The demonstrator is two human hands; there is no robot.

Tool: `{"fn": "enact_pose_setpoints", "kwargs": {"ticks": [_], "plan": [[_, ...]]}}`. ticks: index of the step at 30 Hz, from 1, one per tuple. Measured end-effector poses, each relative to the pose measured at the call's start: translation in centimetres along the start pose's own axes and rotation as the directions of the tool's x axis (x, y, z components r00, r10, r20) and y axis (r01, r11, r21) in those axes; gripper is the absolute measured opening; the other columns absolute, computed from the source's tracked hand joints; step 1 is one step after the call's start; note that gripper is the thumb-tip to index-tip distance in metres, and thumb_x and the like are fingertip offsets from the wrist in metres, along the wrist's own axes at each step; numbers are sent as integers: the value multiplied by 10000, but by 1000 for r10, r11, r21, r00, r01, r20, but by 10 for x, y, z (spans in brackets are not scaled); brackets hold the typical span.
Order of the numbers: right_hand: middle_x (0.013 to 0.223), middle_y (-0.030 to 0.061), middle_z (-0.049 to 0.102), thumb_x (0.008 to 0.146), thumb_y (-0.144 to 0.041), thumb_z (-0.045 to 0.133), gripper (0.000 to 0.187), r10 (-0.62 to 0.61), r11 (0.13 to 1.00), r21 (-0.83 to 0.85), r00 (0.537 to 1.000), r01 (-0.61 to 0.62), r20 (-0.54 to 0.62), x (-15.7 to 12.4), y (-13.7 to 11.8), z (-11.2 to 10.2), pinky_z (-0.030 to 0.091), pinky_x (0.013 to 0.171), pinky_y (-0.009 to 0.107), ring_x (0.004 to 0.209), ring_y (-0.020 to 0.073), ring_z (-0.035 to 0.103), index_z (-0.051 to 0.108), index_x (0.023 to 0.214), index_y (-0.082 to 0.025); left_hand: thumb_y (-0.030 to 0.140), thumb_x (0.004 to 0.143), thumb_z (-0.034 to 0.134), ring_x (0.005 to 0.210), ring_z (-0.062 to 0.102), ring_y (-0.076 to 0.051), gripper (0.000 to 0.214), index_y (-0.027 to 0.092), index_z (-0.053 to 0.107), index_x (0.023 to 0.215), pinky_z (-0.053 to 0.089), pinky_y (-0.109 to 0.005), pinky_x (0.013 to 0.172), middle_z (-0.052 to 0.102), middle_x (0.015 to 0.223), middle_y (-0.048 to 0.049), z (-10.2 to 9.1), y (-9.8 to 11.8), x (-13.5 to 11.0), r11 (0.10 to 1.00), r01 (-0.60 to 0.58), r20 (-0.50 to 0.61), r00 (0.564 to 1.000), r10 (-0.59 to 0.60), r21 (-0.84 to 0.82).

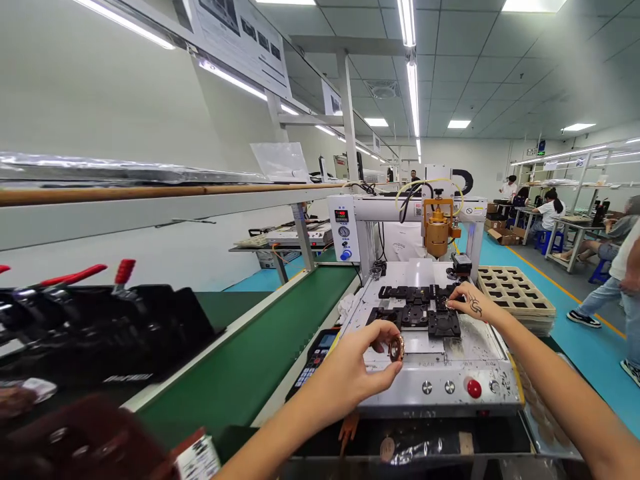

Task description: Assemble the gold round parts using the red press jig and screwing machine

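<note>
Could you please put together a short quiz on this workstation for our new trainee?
1. True or false: the left hand pinches a small round copper-coloured part.
2. Where do the right hand fingertips rest? A) on the green conveyor belt B) on the black fixture plate C) on the stack of tan trays
3. Fill in: the large round button on the machine's front panel is coloured ___.

Key: 1 true; 2 B; 3 red.
</note>
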State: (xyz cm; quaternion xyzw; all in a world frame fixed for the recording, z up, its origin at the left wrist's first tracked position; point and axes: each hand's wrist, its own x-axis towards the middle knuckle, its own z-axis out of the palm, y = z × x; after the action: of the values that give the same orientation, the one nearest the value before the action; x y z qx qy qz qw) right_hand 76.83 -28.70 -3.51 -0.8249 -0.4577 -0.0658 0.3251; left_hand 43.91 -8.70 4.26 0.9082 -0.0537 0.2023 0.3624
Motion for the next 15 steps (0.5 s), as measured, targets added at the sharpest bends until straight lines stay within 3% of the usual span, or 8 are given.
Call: {"fn": "enact_pose_setpoints", "kwargs": {"ticks": [3, 5, 9, 12, 15], "plan": [[922, 78, 675, 903, -376, 771, 187, -17, 1000, -25, 998, 16, -61, -7, -9, -5, 474, 888, 358, 932, 254, 615, 810, 891, -193, 247, 818, 693, 918, 675, -219, 252, 280, 663, 1066, 558, -362, 867, 742, 992, -6, 8, 1, -12, 999, -9, -9, 1000, 9, -48], [982, 95, 675, 955, -386, 716, 204, -13, 999, -37, 989, 8, -145, -28, -19, -8, 468, 939, 381, 989, 272, 615, 804, 987, -204, 241, 823, 690, 891, 677, -215, 265, 282, 652, 1082, 571, -357, 852, 736, 963, -2, 16, -2, -24, 997, -8, -29, 1000, 6, -71], [1103, 119, 656, 1081, -420, 512, 306, 52, 996, -43, 933, -72, -355, -117, -36, -7, 469, 962, 398, 1054, 280, 614, 712, 1150, -199, 263, 831, 711, 789, 687, -209, 294, 300, 653, 1117, 596, -322, 736, 725, 911, -2, 34, -24, -65, 994, 68, -89, 993, -76, -88], [1066, 87, 646, 1031, -496, 621, 294, 115, 986, -53, 879, -157, -463, -192, -38, 5, 490, 854, 387, 987, 276, 619, 693, 1092, -217, 265, 876, 671, 768, 696, -196, 266, 281, 661, 1141, 599, -297, 713, 731, 927, -8, 44, -43, -101, 973, 197, -57, 977, -204, -117], [1013, 66, 636, 968, -547, 714, 338, 147, 977, -57, 844, -206, -516, -235, -37, 22, 502, 829, 405, 948, 277, 623, 678, 1042, -219, 256, 873, 651, 793, 701, -193, 258, 246, 671, 1130, 595, -293, 755, 735, 929, -11, 52, -57, -128, 941, 296, -26, 952, -305, -163]]}}
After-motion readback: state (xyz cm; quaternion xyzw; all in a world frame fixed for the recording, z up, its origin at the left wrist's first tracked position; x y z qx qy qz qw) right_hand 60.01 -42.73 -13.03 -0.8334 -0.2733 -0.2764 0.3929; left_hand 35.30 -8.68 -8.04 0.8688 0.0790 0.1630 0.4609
